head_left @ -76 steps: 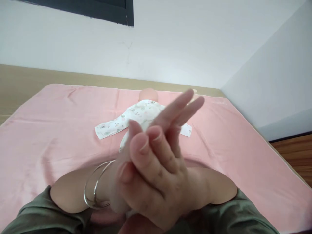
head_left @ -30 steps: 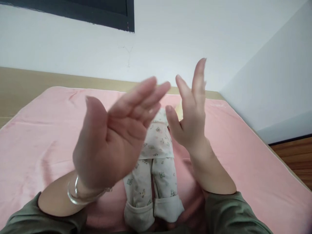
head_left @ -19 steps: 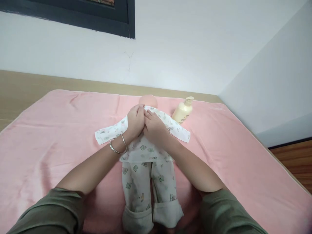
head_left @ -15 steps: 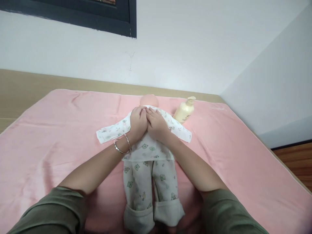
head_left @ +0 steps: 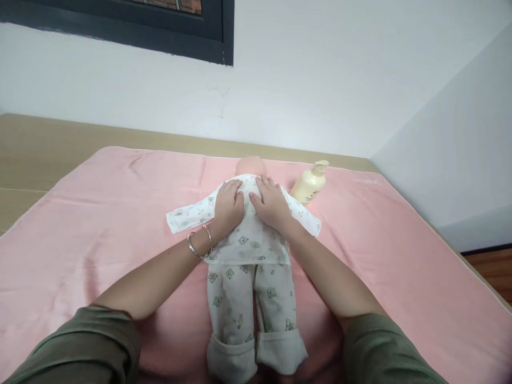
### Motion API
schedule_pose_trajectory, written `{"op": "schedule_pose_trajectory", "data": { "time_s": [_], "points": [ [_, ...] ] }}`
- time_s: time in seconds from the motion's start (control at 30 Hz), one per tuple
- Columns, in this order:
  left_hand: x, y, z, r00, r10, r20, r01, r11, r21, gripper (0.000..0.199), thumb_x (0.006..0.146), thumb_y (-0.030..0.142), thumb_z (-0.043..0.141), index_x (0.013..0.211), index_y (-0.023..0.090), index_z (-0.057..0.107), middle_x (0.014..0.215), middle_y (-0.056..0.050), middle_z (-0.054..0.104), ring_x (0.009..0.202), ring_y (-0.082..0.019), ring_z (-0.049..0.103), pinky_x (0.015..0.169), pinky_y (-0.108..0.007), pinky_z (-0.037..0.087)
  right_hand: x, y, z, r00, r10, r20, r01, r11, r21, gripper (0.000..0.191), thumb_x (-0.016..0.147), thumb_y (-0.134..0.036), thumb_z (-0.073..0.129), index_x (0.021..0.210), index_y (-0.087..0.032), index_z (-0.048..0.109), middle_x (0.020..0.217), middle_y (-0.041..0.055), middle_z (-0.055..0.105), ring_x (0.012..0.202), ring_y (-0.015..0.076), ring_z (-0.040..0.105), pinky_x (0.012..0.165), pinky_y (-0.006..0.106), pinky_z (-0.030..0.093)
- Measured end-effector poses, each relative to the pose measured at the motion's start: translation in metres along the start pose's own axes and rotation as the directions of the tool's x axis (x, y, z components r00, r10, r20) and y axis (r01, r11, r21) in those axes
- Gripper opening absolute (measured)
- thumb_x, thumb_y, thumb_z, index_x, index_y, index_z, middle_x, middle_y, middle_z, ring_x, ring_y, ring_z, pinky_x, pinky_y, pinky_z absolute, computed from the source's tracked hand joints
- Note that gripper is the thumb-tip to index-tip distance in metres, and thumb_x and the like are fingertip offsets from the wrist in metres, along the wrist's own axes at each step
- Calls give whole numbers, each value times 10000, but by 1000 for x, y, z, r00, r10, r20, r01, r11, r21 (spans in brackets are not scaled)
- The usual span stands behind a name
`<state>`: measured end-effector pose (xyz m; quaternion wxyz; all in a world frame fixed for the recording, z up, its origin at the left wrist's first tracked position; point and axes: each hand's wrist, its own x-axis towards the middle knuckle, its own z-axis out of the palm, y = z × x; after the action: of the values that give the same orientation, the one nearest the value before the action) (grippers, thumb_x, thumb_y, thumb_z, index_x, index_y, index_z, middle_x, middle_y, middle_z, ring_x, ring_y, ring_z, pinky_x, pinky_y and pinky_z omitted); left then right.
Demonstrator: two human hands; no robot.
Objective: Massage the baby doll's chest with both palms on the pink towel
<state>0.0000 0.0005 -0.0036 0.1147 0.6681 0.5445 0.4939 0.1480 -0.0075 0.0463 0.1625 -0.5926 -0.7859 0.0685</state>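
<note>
Left hand [head_left: 229, 207] and right hand [head_left: 273, 204] have slid apart, fingers flat and loose on the doll [head_left: 250, 242]; a pump bottle [head_left: 309, 185] crowds one sleeve [head_left: 307, 218], pink sheet [head_left: 400, 256] spreading either side.

Left hand [head_left: 229, 208] and right hand [head_left: 274, 202] rest palm-down on the upper shirt [head_left: 256, 245] of a doll, fingers towards its head [head_left: 251, 166], thumbs apart. Silvery bangles [head_left: 192, 246] encircle the left wrist. The doll lies on a pink sheet [head_left: 152, 181], its sleeves spread sideways and its trousers [head_left: 232, 304] turned up at the cuffs. A cream pump bottle [head_left: 310, 185] is just beside the sleeve on the right; contact cannot be confirmed. Beyond stands a white wall [head_left: 304, 80] with a dark frame [head_left: 192, 45].
</note>
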Motion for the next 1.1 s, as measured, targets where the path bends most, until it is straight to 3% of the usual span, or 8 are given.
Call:
{"op": "schedule_pose_trajectory", "data": {
  "time_s": [0.1, 0.2, 0.33, 0.5, 0.67, 0.8, 0.97, 1.1],
  "points": [
    [1, 2, 0, 1000, -19, 22, 18, 1000, 19, 459, 883, 275, 388, 1228, 128, 653, 1316, -151, 678, 1256, -281, 602, 1176, -495, 422, -7, -8, -3, 988, 156, -2, -155, 981, -112, 726, 1026, -500, 372, 1531, 21, 364, 1617, 272, 351, 1516, 393, 329, 1236, 536, 257],
    [2, 3, 0, 999, -31, 28, 30, 999, 33, 484, 888, 301, 387, 1251, 124, 652, 1338, -153, 672, 1270, -283, 598, 1175, -500, 422, -22, -19, -1, 984, 160, -74, -172, 964, -202, 720, 1035, -467, 366, 1500, 82, 383, 1559, 328, 410, 1477, 401, 399, 1235, 522, 280],
    [2, 1, 1, 999, -30, 19, 30, 999, 18, 456, 897, 302, 391, 1221, 161, 679, 1329, -121, 687, 1269, -266, 605, 1178, -487, 421, -39, -25, 8, 979, -130, -160, 94, 973, -210, 564, 1032, -295, 340, 1471, 35, 464, 1531, 278, 483, 1474, 354, 423, 1244, 507, 302],
    [2, -1, 0, 999, -21, 50, 21, 1000, -10, 465, 889, 258, 364, 1201, 149, 691, 1312, -138, 694, 1258, -269, 617, 1157, -482, 444, -21, -6, 11, 913, -400, -83, 401, 916, -10, 519, 986, -208, 370, 1462, -63, 518, 1568, 171, 482, 1531, 275, 348, 1278, 505, 268],
    [1, 3, -1, 999, -15, 46, 15, 1000, 5, 449, 878, 260, 400, 1214, 151, 677, 1318, -141, 687, 1268, -279, 601, 1186, -500, 405, 8, 19, -2, 961, -275, 39, 271, 959, 88, 626, 1015, -402, 398, 1557, -89, 377, 1642, 175, 354, 1561, 307, 268, 1261, 584, 230],
    [0, 5, -2, 998, -36, 43, 36, 999, 0, 441, 873, 262, 412, 1204, 151, 681, 1309, -142, 688, 1258, -284, 603, 1188, -497, 400, -11, 2, 0, 998, -52, -46, 51, 999, -16, 668, 1022, -403, 376, 1532, 28, 359, 1588, 281, 397, 1515, 368, 344, 1240, 573, 266],
    [2, 3, -3, 998, -8, 66, 9, 1000, -5, 438, 880, 232, 366, 1159, 125, 686, 1268, -169, 697, 1200, -293, 624, 1127, -493, 449, -39, -29, 14, 955, -277, -108, 268, 959, -97, 568, 972, -197, 377, 1498, 12, 434, 1608, 248, 385, 1547, 349, 285, 1274, 569, 179],
    [3, 3, -4, 994, 23, 109, -23, 1000, -4, 420, 881, 201, 345, 1116, 143, 688, 1209, -152, 714, 1143, -278, 641, 1087, -477, 475, -11, -6, 7, 940, -339, 17, 339, 941, 18, 539, 1000, -219, 332, 1505, -89, 468, 1609, 145, 430, 1548, 292, 299, 1275, 555, 203]
  ]
}}
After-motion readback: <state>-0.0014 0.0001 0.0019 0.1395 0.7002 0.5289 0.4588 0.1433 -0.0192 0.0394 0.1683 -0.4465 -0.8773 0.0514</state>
